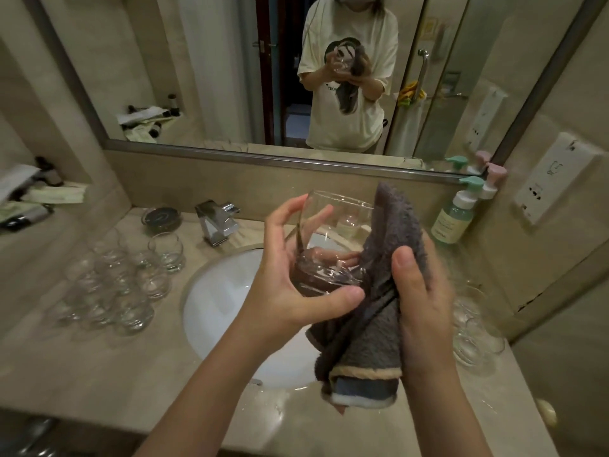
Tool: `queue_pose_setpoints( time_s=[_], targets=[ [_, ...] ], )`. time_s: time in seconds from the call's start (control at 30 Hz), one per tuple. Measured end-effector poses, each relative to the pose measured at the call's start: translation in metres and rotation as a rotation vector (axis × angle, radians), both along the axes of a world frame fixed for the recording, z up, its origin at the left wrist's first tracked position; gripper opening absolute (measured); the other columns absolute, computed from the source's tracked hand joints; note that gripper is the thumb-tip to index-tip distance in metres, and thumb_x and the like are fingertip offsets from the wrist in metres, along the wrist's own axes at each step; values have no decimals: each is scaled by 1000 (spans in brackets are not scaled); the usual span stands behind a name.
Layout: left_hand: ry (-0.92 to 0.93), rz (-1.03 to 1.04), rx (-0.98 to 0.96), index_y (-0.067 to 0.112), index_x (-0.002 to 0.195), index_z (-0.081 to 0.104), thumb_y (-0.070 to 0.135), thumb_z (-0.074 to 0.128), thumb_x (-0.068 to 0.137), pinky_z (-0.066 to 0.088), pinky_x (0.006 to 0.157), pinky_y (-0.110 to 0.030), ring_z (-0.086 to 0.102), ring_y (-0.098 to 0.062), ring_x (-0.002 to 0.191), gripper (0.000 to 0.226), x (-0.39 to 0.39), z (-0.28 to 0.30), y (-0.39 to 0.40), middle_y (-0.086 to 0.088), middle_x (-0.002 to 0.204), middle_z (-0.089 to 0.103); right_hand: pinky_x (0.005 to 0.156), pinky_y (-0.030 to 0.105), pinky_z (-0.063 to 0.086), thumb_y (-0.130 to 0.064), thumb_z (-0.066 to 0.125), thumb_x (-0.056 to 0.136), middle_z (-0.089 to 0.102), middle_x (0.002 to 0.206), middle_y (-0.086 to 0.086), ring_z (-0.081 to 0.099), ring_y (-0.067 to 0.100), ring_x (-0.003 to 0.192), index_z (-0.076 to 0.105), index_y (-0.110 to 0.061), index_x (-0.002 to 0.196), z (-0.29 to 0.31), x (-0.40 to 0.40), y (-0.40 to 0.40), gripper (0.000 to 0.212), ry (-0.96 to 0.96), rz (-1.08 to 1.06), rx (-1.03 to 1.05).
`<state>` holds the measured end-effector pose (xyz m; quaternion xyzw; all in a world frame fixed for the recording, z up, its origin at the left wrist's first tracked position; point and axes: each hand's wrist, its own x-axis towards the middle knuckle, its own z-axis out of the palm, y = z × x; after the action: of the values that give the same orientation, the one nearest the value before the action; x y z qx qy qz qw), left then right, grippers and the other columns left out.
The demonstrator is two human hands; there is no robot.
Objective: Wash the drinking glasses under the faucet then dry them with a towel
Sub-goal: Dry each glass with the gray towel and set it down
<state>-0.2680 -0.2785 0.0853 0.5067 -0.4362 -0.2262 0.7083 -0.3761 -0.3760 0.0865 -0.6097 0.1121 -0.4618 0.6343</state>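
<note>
Above the white sink (pixel 211 301) set into the counter (pixel 99 374), the person holds a clear drinking glass (pixel 333 245) in the left hand (pixel 290 275), whose fingers (pixel 290 209) curl round the far side of the glass while the thumb presses on its near side by the base, so the glass lies tilted with its mouth pointing up and away. The right hand (pixel 418 291) grips a grey towel (pixel 372 324) bunched against the right side of the glass; its thumb lies on the cloth and its fingers are wrapped behind it, mostly hidden. One end of the towel sticks up past the rim, part of the cloth shows dark through the glass near its base, and the beige-trimmed end hangs down over the front rim of the sink. A cluster of more glasses (pixel 128 278) stands on the left part of the counter, and a few other glasses (pixel 474 338) stand near its right edge. A chrome faucet (pixel 217 222) sits at the back edge behind the sink, and a pump bottle (pixel 456 214) stands in the back right corner beneath the mirror (pixel 230 61)
</note>
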Motion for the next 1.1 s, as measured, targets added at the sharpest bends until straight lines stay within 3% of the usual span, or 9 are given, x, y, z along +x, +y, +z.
queue_pose_setpoints(
  time_s=[0.13,0.23,0.43,0.53,0.63,0.83,0.93,1.0,1.1],
  targets=[
    [-149,74,71,44,140,42,21,83,58,54,91,-30,63,-15,115,95,25,9,28,19,134,53,69,27,56,-51,63,82,72,91,-3,69,16,81,69,-41,105,10,9,4,26,86,42,-75],
    [-118,21,91,45,139,46,22,81,57,55,81,-23,70,-15,97,92,47,11,51,14,130,58,61,18,52,-39,59,79,72,78,-2,68,10,69,73,-35,101,23,11,3,27,194,215,-147],
    [-122,-90,167,41,126,62,11,76,63,55,71,-24,72,-21,81,71,92,24,98,1,123,66,68,28,55,-37,57,78,70,91,20,70,31,79,73,-15,106,38,45,8,39,456,629,-172],
    [-116,-128,210,40,127,62,11,76,64,57,79,-31,71,-33,94,70,111,24,114,2,122,68,69,31,55,-42,61,78,66,92,25,68,30,80,67,-2,104,38,72,19,48,517,710,-203],
    [-82,-180,230,31,131,60,9,75,65,53,92,-36,63,-26,118,71,129,21,125,-3,128,66,71,31,52,-56,68,77,67,90,21,67,28,80,68,-3,101,42,96,36,57,518,796,-295],
    [-95,-269,290,21,132,57,5,75,66,51,97,-36,55,-21,128,70,152,20,142,4,132,63,60,40,50,-21,81,68,60,81,32,61,33,69,66,13,83,43,127,62,40,589,981,-357],
    [-93,-293,332,29,130,59,12,75,66,52,95,-36,55,-18,128,69,161,19,149,10,132,62,52,30,49,-19,75,72,62,70,22,61,29,60,68,0,70,37,132,70,21,592,1006,-272],
    [-185,-234,343,37,131,57,23,74,67,53,95,-33,56,-13,127,68,163,19,155,14,133,61,57,21,49,-19,73,72,61,66,9,62,17,59,71,-9,68,34,134,77,10,553,997,-179],
    [-620,-12,326,41,133,52,45,72,71,51,97,-26,54,-3,126,65,165,22,162,11,133,61,56,17,43,-24,70,70,54,61,5,52,12,55,65,2,67,26,138,81,26,518,924,-113]
  ],
)
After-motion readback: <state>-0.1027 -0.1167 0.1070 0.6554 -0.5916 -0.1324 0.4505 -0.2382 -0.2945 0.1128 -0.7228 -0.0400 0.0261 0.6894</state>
